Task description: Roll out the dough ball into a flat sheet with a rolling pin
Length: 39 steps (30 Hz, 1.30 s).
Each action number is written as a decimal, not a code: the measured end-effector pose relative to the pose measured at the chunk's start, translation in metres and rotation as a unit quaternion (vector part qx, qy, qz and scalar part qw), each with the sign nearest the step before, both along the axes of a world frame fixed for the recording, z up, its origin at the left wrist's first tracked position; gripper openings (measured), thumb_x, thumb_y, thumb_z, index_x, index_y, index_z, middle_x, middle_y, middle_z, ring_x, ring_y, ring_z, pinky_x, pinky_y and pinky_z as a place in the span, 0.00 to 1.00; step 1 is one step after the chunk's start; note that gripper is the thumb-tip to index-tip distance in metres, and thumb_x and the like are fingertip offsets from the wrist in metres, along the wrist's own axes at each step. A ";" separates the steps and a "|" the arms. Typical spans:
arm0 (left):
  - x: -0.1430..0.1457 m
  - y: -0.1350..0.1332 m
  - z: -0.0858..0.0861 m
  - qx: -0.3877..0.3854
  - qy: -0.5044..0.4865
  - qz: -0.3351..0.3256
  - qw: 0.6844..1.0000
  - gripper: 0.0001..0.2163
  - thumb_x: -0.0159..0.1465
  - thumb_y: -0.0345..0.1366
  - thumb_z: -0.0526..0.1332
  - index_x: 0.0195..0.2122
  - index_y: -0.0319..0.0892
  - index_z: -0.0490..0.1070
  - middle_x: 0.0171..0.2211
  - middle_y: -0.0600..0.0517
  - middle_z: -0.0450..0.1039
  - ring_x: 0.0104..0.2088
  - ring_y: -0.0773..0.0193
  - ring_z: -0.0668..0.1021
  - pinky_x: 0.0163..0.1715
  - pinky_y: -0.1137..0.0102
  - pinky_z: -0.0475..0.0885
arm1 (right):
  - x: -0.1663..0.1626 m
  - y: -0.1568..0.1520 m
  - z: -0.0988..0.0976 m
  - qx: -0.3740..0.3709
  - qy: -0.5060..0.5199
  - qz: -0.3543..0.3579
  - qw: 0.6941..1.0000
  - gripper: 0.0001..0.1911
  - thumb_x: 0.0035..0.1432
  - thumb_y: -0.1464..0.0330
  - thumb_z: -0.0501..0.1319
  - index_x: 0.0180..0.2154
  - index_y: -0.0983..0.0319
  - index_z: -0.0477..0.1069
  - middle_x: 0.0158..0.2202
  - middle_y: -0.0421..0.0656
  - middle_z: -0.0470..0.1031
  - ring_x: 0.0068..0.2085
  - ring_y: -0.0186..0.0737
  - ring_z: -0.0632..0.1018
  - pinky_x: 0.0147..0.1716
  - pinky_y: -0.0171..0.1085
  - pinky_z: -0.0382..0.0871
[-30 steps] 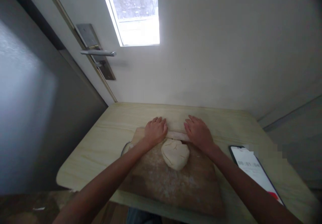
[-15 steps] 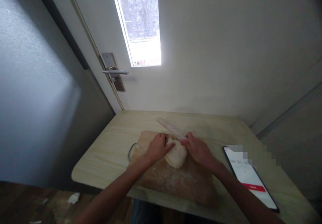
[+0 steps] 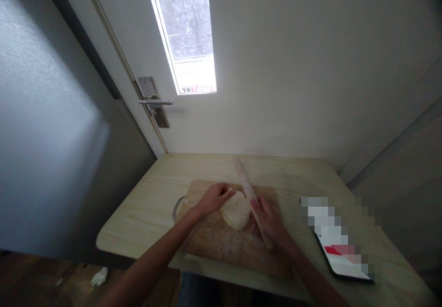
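Observation:
A pale lump of dough [image 3: 236, 211] lies on a floured wooden board [image 3: 221, 247] on the light wood table [image 3: 152, 205]. My left hand [image 3: 213, 197] rests on the dough's left side, fingers curled against it. My right hand [image 3: 268, 222] is closed round a light wooden rolling pin [image 3: 246, 183], which runs from the table's far side down across the board, just right of the dough.
A phone [image 3: 340, 256] with a lit screen lies on the table to the right. A thin metal loop [image 3: 176, 205] sticks out at the board's left edge. Behind the table stands a white door with a lever handle [image 3: 155, 102] and a narrow window [image 3: 186, 35].
The rolling pin, first lying crosswise under both hands behind the dough, has been swung lengthwise by my right hand. My left hand left the pin and moved onto the dough.

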<state>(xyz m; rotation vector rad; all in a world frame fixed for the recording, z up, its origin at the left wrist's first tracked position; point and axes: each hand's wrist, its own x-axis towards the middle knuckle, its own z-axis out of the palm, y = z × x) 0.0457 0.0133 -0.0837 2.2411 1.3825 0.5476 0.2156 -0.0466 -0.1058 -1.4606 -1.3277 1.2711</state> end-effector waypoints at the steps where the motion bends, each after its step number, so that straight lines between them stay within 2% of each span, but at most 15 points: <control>1: 0.000 0.000 0.000 0.004 0.006 -0.006 1.000 0.17 0.56 0.48 0.50 0.24 0.38 0.64 0.21 0.55 0.65 0.22 0.69 0.65 0.21 0.75 0.56 | 0.000 0.000 -0.001 0.002 -0.001 0.001 1.000 0.18 0.51 0.50 0.44 0.28 0.58 0.51 0.15 0.31 0.60 0.12 0.30 0.66 0.10 0.30 0.59; 4: 0.000 -0.001 -0.002 0.012 0.021 -0.009 1.000 0.15 0.54 0.46 0.53 0.24 0.38 0.64 0.21 0.55 0.64 0.22 0.69 0.65 0.21 0.74 0.56 | 0.000 0.000 -0.003 0.008 -0.009 0.000 1.000 0.17 0.51 0.51 0.43 0.28 0.58 0.51 0.15 0.31 0.59 0.12 0.29 0.66 0.10 0.30 0.59; 10: 0.003 -0.004 -0.004 0.019 -0.015 0.006 1.000 0.15 0.60 0.40 0.45 0.24 0.38 0.64 0.24 0.51 0.67 0.26 0.66 0.67 0.26 0.72 0.58 | 0.000 -0.002 -0.001 0.022 -0.030 0.003 0.999 0.16 0.52 0.52 0.43 0.28 0.58 0.52 0.16 0.32 0.60 0.13 0.30 0.66 0.11 0.31 0.61; 15: 0.000 -0.005 -0.002 -0.067 -0.136 0.027 0.988 0.17 0.60 0.42 0.44 0.22 0.37 0.63 0.21 0.52 0.65 0.24 0.67 0.65 0.25 0.73 0.59 | 0.001 -0.002 -0.001 0.028 -0.044 0.004 0.999 0.16 0.53 0.53 0.43 0.29 0.59 0.53 0.17 0.33 0.60 0.15 0.31 0.68 0.13 0.31 0.61; 19: -0.002 -0.005 0.001 -0.088 -0.164 0.024 0.982 0.19 0.60 0.43 0.41 0.23 0.36 0.63 0.21 0.53 0.63 0.22 0.69 0.65 0.23 0.74 0.60 | 0.002 -0.002 -0.002 0.031 -0.051 0.011 0.998 0.16 0.53 0.53 0.42 0.29 0.59 0.53 0.16 0.33 0.60 0.14 0.31 0.68 0.12 0.31 0.60; 27: 0.003 -0.011 0.003 -0.046 -0.159 0.053 0.985 0.13 0.54 0.42 0.54 0.20 0.37 0.64 0.20 0.56 0.62 0.23 0.70 0.63 0.23 0.75 0.58 | 0.000 -0.004 0.001 0.036 -0.042 0.010 0.998 0.15 0.53 0.54 0.43 0.28 0.58 0.53 0.15 0.32 0.60 0.14 0.30 0.67 0.12 0.30 0.59; 33: -0.001 -0.010 -0.001 -0.144 -0.260 0.013 0.955 0.16 0.53 0.45 0.53 0.19 0.36 0.64 0.18 0.56 0.60 0.20 0.72 0.62 0.19 0.76 0.58 | 0.002 -0.003 0.001 0.024 -0.060 0.008 0.998 0.16 0.53 0.53 0.43 0.28 0.59 0.54 0.16 0.33 0.61 0.14 0.31 0.67 0.13 0.31 0.59; 35: -0.001 -0.009 -0.002 -0.151 -0.248 0.016 0.957 0.18 0.54 0.48 0.51 0.19 0.36 0.64 0.17 0.56 0.60 0.19 0.72 0.62 0.19 0.76 0.58 | 0.001 -0.004 0.002 0.022 -0.065 0.006 0.998 0.16 0.53 0.53 0.43 0.29 0.59 0.54 0.16 0.33 0.61 0.15 0.31 0.68 0.14 0.31 0.60; 39: -0.002 0.001 -0.002 -0.100 -0.204 0.063 0.972 0.21 0.56 0.48 0.47 0.17 0.37 0.63 0.16 0.55 0.61 0.19 0.70 0.63 0.20 0.74 0.59 | -0.001 -0.006 0.002 0.019 -0.077 0.004 0.997 0.16 0.53 0.54 0.43 0.30 0.59 0.54 0.16 0.33 0.61 0.15 0.30 0.67 0.14 0.30 0.59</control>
